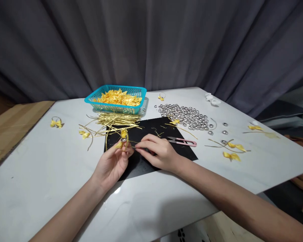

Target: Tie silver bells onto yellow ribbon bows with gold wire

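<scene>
My left hand (116,162) pinches a yellow ribbon bow (123,135) that has a shiny silver bead (124,139) at its middle and a gold twist tie looped behind it. Just to the right, my right hand (160,151) has thumb and fingertips closed on a thin gold strand that runs from the bow. Under both hands lies a black mat (138,168), dotted with short gold scraps. Pink-handled thread snips (184,141) rest on the mat to the right of my right hand, blades towards it.
A turquoise basket (91,101) of yellow bows stands behind a pile of gold twist ties (116,118). Many silver beads (184,116) spread at the back right. Loose bows (231,156) lie at the right, and finished-looking bows with rings (56,123) lie left and back.
</scene>
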### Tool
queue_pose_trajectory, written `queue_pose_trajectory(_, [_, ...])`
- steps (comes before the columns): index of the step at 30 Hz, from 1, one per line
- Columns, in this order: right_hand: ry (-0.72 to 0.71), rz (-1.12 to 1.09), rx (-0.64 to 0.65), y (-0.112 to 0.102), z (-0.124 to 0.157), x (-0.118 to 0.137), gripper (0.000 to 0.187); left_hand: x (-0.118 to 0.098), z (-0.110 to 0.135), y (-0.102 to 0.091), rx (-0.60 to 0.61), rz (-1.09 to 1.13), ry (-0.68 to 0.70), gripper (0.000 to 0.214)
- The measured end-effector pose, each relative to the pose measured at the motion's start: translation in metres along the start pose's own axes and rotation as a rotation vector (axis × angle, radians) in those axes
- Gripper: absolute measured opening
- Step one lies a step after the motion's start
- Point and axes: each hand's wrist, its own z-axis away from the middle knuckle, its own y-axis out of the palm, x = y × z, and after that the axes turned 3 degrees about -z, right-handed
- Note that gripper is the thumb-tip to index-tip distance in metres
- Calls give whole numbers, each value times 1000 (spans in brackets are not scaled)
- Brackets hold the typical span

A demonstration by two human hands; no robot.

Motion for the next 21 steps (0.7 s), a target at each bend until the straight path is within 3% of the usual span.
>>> queue_pose_trajectory(5, [200,-227,-149,5,-3,5,7,3,-1,-1,-41,-43,27,40])
queue_pose_trajectory(10, [699,-624,-255,3,-14,17,15,5,-3,-2,-68,-63,36,39])
queue_pose_trajectory(12, [826,-746,-313,-2,-19,17,20,5,-4,-1,-73,-71,44,37])
queue_pose_trajectory(17, [896,-877,-563,-24,-29,3,20,4,-5,-1,-109,-144,108,32])
queue_pose_trajectory(21, [970,-947,-713,-45,-39,-9,17,3,-9,-8,-73,-419,196,20])
